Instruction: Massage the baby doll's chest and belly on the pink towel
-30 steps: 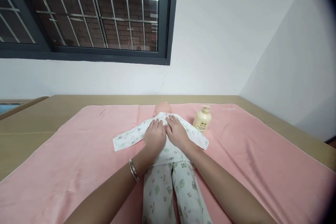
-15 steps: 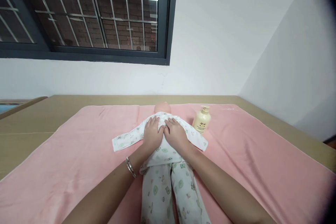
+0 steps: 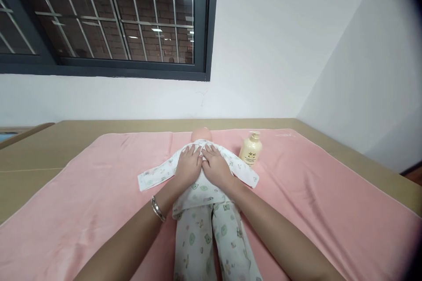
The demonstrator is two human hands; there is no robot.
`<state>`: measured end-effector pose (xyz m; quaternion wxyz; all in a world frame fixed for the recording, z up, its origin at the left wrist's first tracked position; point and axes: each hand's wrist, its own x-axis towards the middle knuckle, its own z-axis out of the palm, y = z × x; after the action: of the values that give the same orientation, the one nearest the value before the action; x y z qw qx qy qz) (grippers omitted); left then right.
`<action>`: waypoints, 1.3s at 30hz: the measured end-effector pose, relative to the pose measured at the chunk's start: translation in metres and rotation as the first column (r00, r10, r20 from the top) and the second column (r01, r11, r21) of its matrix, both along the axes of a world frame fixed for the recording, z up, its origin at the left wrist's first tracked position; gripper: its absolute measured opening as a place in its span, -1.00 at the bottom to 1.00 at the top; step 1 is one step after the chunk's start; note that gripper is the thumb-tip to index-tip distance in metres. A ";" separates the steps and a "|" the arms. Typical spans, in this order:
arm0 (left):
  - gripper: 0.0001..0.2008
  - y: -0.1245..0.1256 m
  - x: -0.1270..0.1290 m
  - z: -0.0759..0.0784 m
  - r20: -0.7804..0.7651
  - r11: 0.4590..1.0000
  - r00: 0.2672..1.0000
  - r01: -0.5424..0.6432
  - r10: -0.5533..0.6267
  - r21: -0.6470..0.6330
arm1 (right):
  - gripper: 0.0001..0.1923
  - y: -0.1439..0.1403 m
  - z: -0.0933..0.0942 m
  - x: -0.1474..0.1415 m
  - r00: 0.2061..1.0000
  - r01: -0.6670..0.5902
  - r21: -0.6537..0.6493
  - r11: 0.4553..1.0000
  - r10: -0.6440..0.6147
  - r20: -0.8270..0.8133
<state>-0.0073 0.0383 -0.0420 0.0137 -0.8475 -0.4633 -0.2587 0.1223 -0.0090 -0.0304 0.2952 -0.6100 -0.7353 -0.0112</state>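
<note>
A baby doll [image 3: 201,134] in white printed pyjamas lies stretched out on a pink blanket [image 3: 108,193], its head at the far end. My left hand [image 3: 189,166] rests flat on the left of the doll's upper body, fingers extended. Beside it, my right hand [image 3: 216,166] lies flat on the right of the upper body, with the thumbs close together at the middle. The pyjama top [image 3: 201,193] shows below my hands, and its sleeves spread out to both sides. The pyjama trousers [image 3: 194,241] run toward me between my forearms.
A cream pump bottle [image 3: 251,148] stands on the blanket just beyond the right sleeve. The wooden tabletop [image 3: 108,126] shows around the blanket's edges. Behind it rise a white wall [image 3: 263,52] and a dark-framed window [image 3: 132,70] with metal bars.
The whole view has shifted slightly, so the scene sits a little further left. Both hands stay flat on the doll's upper body, with hardly any visible movement against it.
</note>
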 end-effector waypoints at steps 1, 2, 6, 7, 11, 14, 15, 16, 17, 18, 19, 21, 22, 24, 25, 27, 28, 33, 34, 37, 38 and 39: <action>-0.57 -0.003 0.001 0.001 -0.014 1.000 1.000 -0.008 0.009 0.014 | -0.51 0.004 -0.001 0.003 1.000 0.001 -0.016 1.000 -0.001 -0.025; -0.58 -0.007 0.003 0.002 -0.023 0.999 1.000 -0.021 0.021 0.029 | -0.50 0.008 -0.001 0.006 0.998 0.014 -0.036 0.999 -0.016 -0.053; -0.62 -0.024 0.012 0.001 -0.031 0.991 0.998 -0.055 0.059 0.124 | -0.48 0.015 -0.001 0.011 0.985 0.111 -0.085 0.990 -0.120 -0.120; -0.63 -0.027 0.013 0.000 -0.031 0.988 0.998 -0.052 0.057 0.148 | -0.48 0.015 -0.001 0.011 0.985 0.124 -0.075 0.989 -0.132 -0.110; -0.66 -0.031 0.014 0.002 -0.002 0.986 0.997 -0.073 0.074 0.153 | -0.50 0.011 -0.002 0.007 0.989 0.142 -0.017 0.990 -0.143 -0.042; -0.65 -0.025 0.011 0.004 0.045 0.991 0.995 -0.089 0.085 0.101 | -0.53 0.006 -0.002 0.004 0.986 0.161 0.011 0.987 -0.160 -0.047; -0.64 -0.022 0.009 0.003 0.064 0.992 0.995 -0.083 0.078 0.091 | -0.53 0.005 -0.002 0.004 0.984 0.168 0.020 0.986 -0.167 -0.057; -0.63 -0.019 0.008 0.003 0.084 0.994 0.994 -0.074 0.067 0.082 | -0.54 0.004 -0.002 0.004 0.983 0.174 0.028 0.984 -0.172 -0.068; -0.62 -0.017 0.007 0.001 0.106 0.995 0.993 -0.062 0.054 0.073 | -0.54 0.003 -0.002 0.004 0.982 0.177 0.034 0.984 -0.174 -0.077; -0.61 -0.014 0.006 0.000 0.129 0.997 0.991 -0.051 0.042 0.065 | -0.54 0.002 -0.002 0.003 0.981 0.179 0.038 0.983 -0.175 -0.084; -0.60 -0.013 0.005 -0.002 0.149 0.997 0.988 -0.042 0.033 0.057 | -0.54 0.002 -0.003 0.003 0.980 0.180 0.042 0.983 -0.175 -0.091; -0.60 -0.010 0.004 -0.006 0.178 0.998 0.984 -0.036 0.026 0.051 | -0.54 0.002 -0.003 0.003 0.979 0.182 0.048 0.982 -0.177 -0.104; -0.60 -0.010 0.004 -0.007 0.185 0.998 0.982 -0.035 0.025 0.053 | -0.54 0.002 -0.003 0.003 0.978 0.182 0.051 0.982 -0.176 -0.110; -0.60 -0.009 0.004 -0.009 0.193 0.998 0.981 -0.037 0.025 0.059 | -0.54 0.002 -0.004 0.004 0.977 0.180 0.053 0.982 -0.173 -0.121; -0.60 -0.009 0.004 -0.010 0.195 0.998 0.981 -0.037 0.025 0.060 | -0.54 0.002 -0.004 0.004 0.977 0.179 0.052 0.982 -0.172 -0.125; -0.60 -0.009 0.004 -0.010 0.194 0.997 0.981 -0.037 0.024 0.062 | -0.54 0.002 -0.004 0.004 0.976 0.180 0.051 0.982 -0.172 -0.130; -0.60 -0.010 0.003 -0.010 0.192 0.997 0.981 -0.037 0.024 0.065 | -0.54 0.002 -0.005 0.004 0.976 0.181 0.050 0.982 -0.173 -0.132; -0.63 -0.018 0.005 -0.007 0.127 0.985 0.990 -0.073 0.054 0.155 | -0.52 0.004 -0.006 0.004 0.978 0.178 0.013 0.984 -0.176 -0.111; -0.63 -0.021 0.007 -0.006 0.103 0.981 0.993 -0.083 0.066 0.176 | -0.51 0.005 -0.006 0.005 0.981 0.168 0.002 0.986 -0.167 -0.096; -0.62 -0.028 0.010 -0.004 0.057 0.974 0.993 -0.115 0.106 0.196 | -0.48 0.008 -0.007 0.008 0.992 0.115 -0.022 0.993 -0.116 -0.046; -0.62 -0.029 0.011 -0.004 0.051 0.973 0.992 -0.124 0.116 0.194 | -0.47 0.009 -0.008 0.009 0.994 0.101 -0.026 0.995 -0.102 -0.037; -0.62 -0.030 0.011 -0.004 0.047 0.973 0.991 -0.130 0.124 0.190 | -0.47 0.010 -0.008 0.010 0.995 0.093 -0.028 0.995 -0.094 -0.030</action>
<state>0.0040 0.0087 -0.0463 0.1041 -0.8063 -0.4895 -0.3154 0.1323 0.0010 -0.0386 0.2979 -0.6476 -0.7014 -0.0058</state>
